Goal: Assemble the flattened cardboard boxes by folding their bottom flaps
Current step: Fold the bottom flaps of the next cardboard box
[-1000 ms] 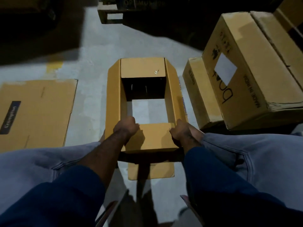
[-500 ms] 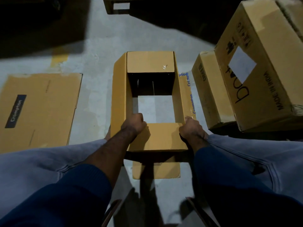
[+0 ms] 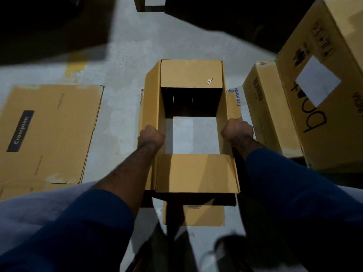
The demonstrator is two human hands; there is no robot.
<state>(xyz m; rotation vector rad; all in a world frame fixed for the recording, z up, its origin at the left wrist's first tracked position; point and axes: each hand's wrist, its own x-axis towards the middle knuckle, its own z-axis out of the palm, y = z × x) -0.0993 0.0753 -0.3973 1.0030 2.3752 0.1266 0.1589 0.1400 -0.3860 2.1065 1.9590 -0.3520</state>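
An opened-up cardboard box [image 3: 191,75] stands on the grey floor between my knees, and I look down through it to the floor. Its far short flap and near short flap [image 3: 196,171] are folded inward. My left hand [image 3: 151,135] grips the top edge of the left long flap. My right hand [image 3: 236,130] grips the right long flap, which shows blue "Crompton" tape on its outer side. Both long flaps stand nearly upright. A lower flap [image 3: 204,214] sticks out toward me under the box.
A flattened "Crompton" box [image 3: 49,134] lies on the floor at the left. Two closed cartons, a small one [image 3: 267,112] and a large one [image 3: 322,81] with a white label, crowd the right side. Dark shadow covers the far floor.
Both hands slid from the near short flap's corners outward and forward onto the long side flaps. The view moved closer over the box.
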